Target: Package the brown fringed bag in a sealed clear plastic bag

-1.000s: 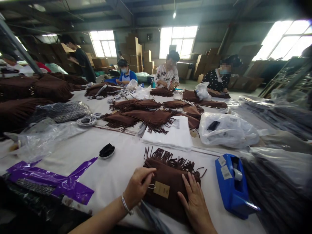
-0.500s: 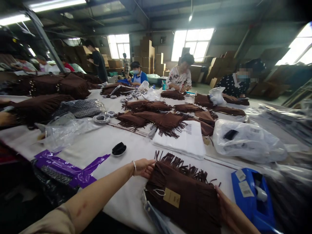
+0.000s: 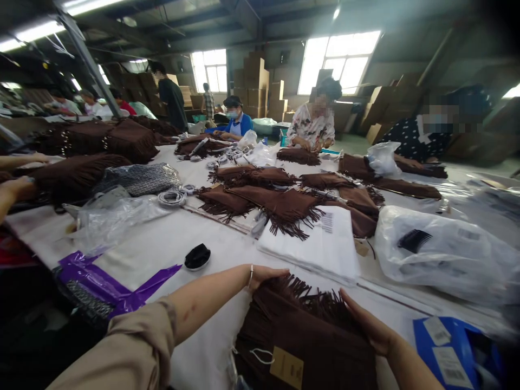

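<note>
We had the folded brown fringed garment [image 3: 309,336] lying at the near edge of the bench [image 3: 170,244], kept flat, we judged, by a hand at each side. Our left hand [image 3: 264,273] curled loosely over its far left corner, fingers bent into the fringe; our right hand [image 3: 365,325] lay open along its right edge. The tan hang tag [image 3: 286,367] faced up. The garment's near end and the blue tape dispenser [image 3: 459,352] ran out of view, and whether the left fingers pinched anything we could not tell.
</note>
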`<state>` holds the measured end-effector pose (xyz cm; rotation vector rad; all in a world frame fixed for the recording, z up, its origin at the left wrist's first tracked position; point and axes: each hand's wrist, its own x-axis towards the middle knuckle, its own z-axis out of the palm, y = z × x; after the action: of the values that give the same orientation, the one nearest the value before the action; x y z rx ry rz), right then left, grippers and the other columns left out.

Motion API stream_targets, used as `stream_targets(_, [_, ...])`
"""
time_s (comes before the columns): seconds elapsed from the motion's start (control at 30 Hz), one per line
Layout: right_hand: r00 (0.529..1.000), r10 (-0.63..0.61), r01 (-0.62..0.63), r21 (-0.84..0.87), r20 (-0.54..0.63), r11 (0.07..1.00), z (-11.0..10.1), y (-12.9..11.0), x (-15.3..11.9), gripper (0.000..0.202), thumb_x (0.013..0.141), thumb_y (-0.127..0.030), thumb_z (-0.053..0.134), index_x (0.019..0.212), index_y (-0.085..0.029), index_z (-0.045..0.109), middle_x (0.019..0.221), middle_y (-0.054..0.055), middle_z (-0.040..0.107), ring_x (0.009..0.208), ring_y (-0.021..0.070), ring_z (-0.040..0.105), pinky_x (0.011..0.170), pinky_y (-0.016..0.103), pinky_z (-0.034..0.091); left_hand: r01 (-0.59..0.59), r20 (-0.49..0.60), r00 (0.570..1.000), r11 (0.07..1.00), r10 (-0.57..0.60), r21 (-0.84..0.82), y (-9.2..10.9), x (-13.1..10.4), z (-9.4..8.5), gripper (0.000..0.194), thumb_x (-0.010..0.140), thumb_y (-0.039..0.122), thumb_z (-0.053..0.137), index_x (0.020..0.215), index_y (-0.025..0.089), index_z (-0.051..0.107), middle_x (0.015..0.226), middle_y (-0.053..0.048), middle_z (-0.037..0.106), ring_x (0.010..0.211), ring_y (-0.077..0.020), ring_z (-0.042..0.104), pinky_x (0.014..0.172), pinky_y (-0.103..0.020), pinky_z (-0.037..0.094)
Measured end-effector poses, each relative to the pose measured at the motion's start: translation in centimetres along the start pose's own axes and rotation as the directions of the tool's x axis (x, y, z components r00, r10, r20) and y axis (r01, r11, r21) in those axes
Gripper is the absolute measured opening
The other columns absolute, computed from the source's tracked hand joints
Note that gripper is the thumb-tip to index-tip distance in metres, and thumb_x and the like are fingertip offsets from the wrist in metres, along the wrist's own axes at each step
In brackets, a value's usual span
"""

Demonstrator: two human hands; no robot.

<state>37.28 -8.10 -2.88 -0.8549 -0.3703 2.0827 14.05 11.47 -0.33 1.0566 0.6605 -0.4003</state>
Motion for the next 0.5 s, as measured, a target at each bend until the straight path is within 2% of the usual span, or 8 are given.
stream_targets(0.1, [0.999, -0.014, 0.013, 0.02, 0.049, 1.0, 0.0, -0.5, 0.7, 0.065, 0.084, -0.065, 0.037, 0.114, -0.012, 0.06, 0.108, 0.014, 0.067, 0.105, 0.0226, 0.061, 0.1, 0.043, 0.04, -0.005, 0.009, 1.0, 1.0, 0.005, 0.014, 1.2, 2.2, 0.3, 0.052, 0.07, 0.068, 0.06, 0.087, 0.019, 0.069, 0.096, -0.005, 0.071, 0.095, -0.0267, 0.064, 0.091, -0.046, 0.048])
stream_targets(0.17, [0.999, -0.028, 0.029, -0.022, 0.038, 0.999, 0.0, -1.0, 0.6, 0.064, 0.083, -0.065, 0.037, 0.112, -0.013, 0.061, 0.11, 0.014, 0.066, 0.108, 0.0233, 0.059, 0.101, 0.044, 0.039, -0.01, 0.013, 1.0, 1.0, 0.01, 0.016, 2.0, 2.7, 0.7, 0.051, 0.07, 0.066, 0.062, 0.087, 0.019, 0.069, 0.098, -0.005, 0.071, 0.097, -0.0269, 0.064, 0.092, -0.045, 0.048])
stream_targets(0.23, [0.992, -0.111, 0.097, -0.205, -0.062, 0.974, 0.0, -1.5, -0.1, 0.06, 0.084, -0.063, 0.039, 0.111, -0.014, 0.063, 0.111, 0.012, 0.066, 0.113, 0.0232, 0.056, 0.104, 0.043, 0.036, -0.033, 0.023, 0.999, 0.999, 0.032, 0.043, 2.6, 2.2, 1.6, 0.053, 0.074, 0.066, 0.058, 0.09, 0.018, 0.07, 0.1, -0.005, 0.07, 0.101, -0.0271, 0.062, 0.095, -0.044, 0.046])
stream_targets(0.3, [0.955, -0.255, 0.168, -0.429, -0.152, 0.888, 0.3, -1.3, -1.0, 0.054, 0.084, -0.058, 0.045, 0.109, -0.015, 0.064, 0.116, 0.009, 0.064, 0.119, 0.0232, 0.05, 0.109, 0.04, 0.029, -0.144, 0.047, 0.989, 0.969, 0.137, 0.199, 2.7, 0.7, 2.9, 0.055, 0.078, 0.066, 0.053, 0.098, 0.018, 0.069, 0.105, -0.004, 0.069, 0.108, -0.0262, 0.059, 0.1, -0.04, 0.043])
stream_targets(0.33, [0.933, -0.329, 0.199, -0.549, -0.148, 0.812, 0.6, -0.9, -1.5, 0.05, 0.084, -0.055, 0.046, 0.111, -0.016, 0.064, 0.12, 0.008, 0.062, 0.123, 0.0236, 0.047, 0.111, 0.04, 0.025, -0.228, 0.078, 0.974, 0.915, 0.214, 0.333, 2.5, -0.2, 3.6, 0.054, 0.08, 0.065, 0.052, 0.105, 0.019, 0.067, 0.111, -0.002, 0.067, 0.112, -0.0252, 0.056, 0.103, -0.038, 0.04])
stream_targets(0.4, [0.894, -0.444, 0.239, -0.774, -0.061, 0.587, 1.1, 1.1, -2.1, 0.045, 0.086, -0.049, 0.048, 0.119, -0.02, 0.059, 0.132, 0.005, 0.052, 0.13, 0.0254, 0.038, 0.113, 0.045, 0.019, -0.384, 0.181, 0.919, 0.688, 0.351, 0.616, 1.2, -2.2, 5.3, 0.05, 0.083, 0.058, 0.053, 0.119, 0.023, 0.06, 0.124, 0.0, 0.059, 0.121, -0.0239, 0.049, 0.108, -0.036, 0.032])
stream_targets(0.47, [0.847, -0.524, 0.259, -0.929, 0.088, 0.263, 1.5, 4.3, -2.4, 0.044, 0.086, -0.044, 0.05, 0.127, -0.028, 0.051, 0.141, 0.002, 0.041, 0.135, 0.0269, 0.027, 0.112, 0.052, 0.015, -0.473, 0.292, 0.856, 0.416, 0.427, 0.777, -1.1, -3.9, 6.9, 0.052, 0.084, 0.051, 0.057, 0.127, 0.023, 0.053, 0.135, -0.002, 0.049, 0.128, -0.0244, 0.04, 0.112, -0.037, 0.024])
stream_targets(0.5, [0.823, -0.541, 0.27, -0.957, 0.174, 0.102, 1.6, 6.1, -2.5, 0.046, 0.085, -0.042, 0.052, 0.129, -0.032, 0.048, 0.142, 0.001, 0.038, 0.136, 0.0274, 0.024, 0.111, 0.054, 0.015, -0.496, 0.329, 0.825, 0.31, 0.459, 0.811, -2.5, -4.5, 7.6, 0.054, 0.083, 0.049, 0.059, 0.129, 0.021, 0.051, 0.138, -0.005, 0.045, 0.13, -0.025, 0.037, 0.113, -0.037, 0.021])
